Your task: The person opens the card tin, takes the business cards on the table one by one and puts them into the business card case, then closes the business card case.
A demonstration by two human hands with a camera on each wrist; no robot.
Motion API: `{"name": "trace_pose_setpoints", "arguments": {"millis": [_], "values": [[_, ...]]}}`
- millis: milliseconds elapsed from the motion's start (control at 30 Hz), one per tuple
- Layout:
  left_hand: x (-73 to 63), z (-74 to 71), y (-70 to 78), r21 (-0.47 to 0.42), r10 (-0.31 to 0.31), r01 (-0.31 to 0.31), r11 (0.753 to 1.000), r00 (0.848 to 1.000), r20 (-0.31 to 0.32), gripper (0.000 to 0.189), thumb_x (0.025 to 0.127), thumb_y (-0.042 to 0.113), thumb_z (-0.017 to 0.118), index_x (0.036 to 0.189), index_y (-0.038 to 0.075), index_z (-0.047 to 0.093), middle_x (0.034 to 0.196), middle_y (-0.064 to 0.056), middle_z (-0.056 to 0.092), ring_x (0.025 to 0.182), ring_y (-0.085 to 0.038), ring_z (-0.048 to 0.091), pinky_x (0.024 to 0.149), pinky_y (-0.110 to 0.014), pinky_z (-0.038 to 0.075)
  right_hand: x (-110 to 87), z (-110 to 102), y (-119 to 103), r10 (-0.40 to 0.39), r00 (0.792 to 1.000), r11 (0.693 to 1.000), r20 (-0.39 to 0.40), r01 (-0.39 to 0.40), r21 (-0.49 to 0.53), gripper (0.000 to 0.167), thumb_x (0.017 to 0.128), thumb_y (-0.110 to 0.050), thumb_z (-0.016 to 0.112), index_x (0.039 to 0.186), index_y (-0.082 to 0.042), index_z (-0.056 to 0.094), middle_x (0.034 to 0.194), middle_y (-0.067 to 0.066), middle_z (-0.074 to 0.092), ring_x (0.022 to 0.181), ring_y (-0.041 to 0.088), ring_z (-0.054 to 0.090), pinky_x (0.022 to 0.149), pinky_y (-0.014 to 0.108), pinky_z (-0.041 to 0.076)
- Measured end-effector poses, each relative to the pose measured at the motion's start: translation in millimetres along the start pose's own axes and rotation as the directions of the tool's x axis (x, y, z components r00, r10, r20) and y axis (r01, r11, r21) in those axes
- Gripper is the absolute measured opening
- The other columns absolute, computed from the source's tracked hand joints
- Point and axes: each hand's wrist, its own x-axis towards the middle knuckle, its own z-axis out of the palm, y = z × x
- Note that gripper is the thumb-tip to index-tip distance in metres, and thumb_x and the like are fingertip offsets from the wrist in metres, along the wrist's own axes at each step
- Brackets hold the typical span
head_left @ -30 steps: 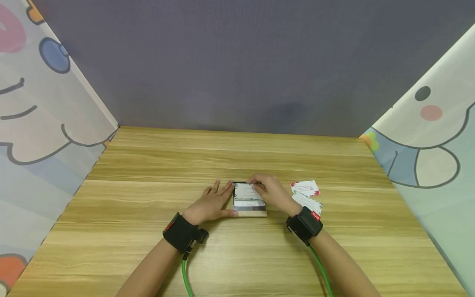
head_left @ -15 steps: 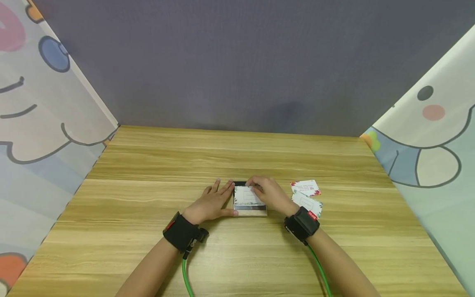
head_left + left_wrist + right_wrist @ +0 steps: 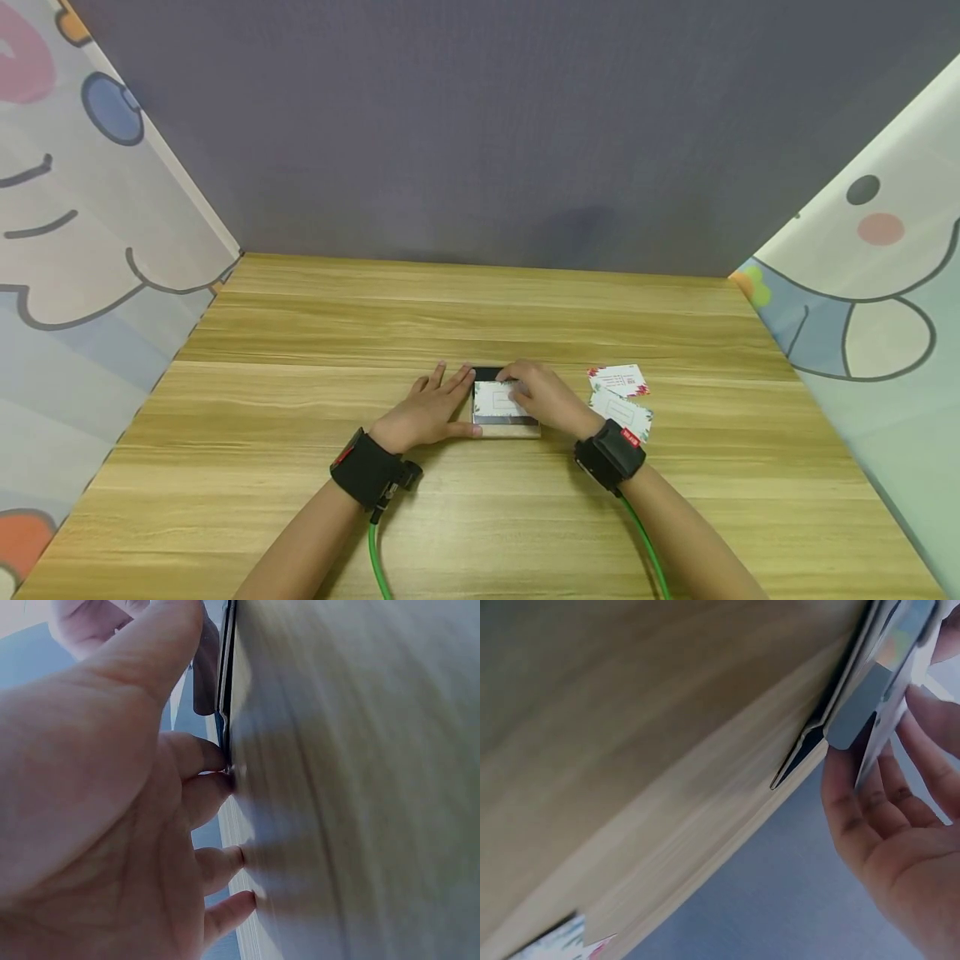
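A small flat card case [image 3: 510, 432] lies in the middle of the table, with a black strip showing at its far side and a pale one at its near side. Over it is a white business card [image 3: 493, 400] with a leaf-print border, and my right hand [image 3: 551, 400] pinches its right end between thumb and fingers. The right wrist view shows this card [image 3: 879, 742] tilted beside the case's grey metal part [image 3: 861, 705]. My left hand [image 3: 423, 417] rests with spread, straight fingers at the case's left edge, thumb at the near corner.
Two more printed business cards, a red-flowered one [image 3: 618, 379] and a leafy one [image 3: 618, 408], lie overlapping right of my right hand. A grey partition [image 3: 480, 133] stands behind the wooden table [image 3: 375, 308]. Green cables [image 3: 377, 558] run from both wristbands.
My right hand has slid the leaf-print card toward me over the case, covering the lower printed card and baring more of the black far strip. My left hand has stayed in place.
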Motion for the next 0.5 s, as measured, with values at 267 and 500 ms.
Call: {"name": "trace_pose_setpoints", "arguments": {"millis": [267,500], "values": [[-0.8,-1.1,0.7,0.002,0.005,-0.005,1.000,1.000,-0.001,0.088,0.083,0.057,0.053,0.147,0.009,0.017,0.154,-0.006,0.011,0.140,-0.039,0.003,0.110,-0.055,0.015,-4.3,-1.0,-1.9,-0.008,0.998,0.999,0.063,0.011,-0.049,0.031,0.085,-0.004,0.062,0.116,-0.005,0.059,0.104,0.008,0.053,0.094,0.018,0.053,0.080,0.033,0.046],[-1.0,-1.3,-0.3,-0.001,0.009,-0.009,1.000,1.000,0.000,0.088,0.083,0.057,0.053,0.147,0.009,0.016,0.154,-0.005,0.010,0.140,-0.039,0.003,0.110,-0.055,0.015,-7.8,-0.5,-3.8,0.007,0.996,0.999,0.093,-0.002,-0.053,0.027,0.083,-0.006,0.065,0.110,-0.005,0.063,0.110,0.008,0.060,0.107,0.027,0.052,0.091,0.042,0.043]]}}
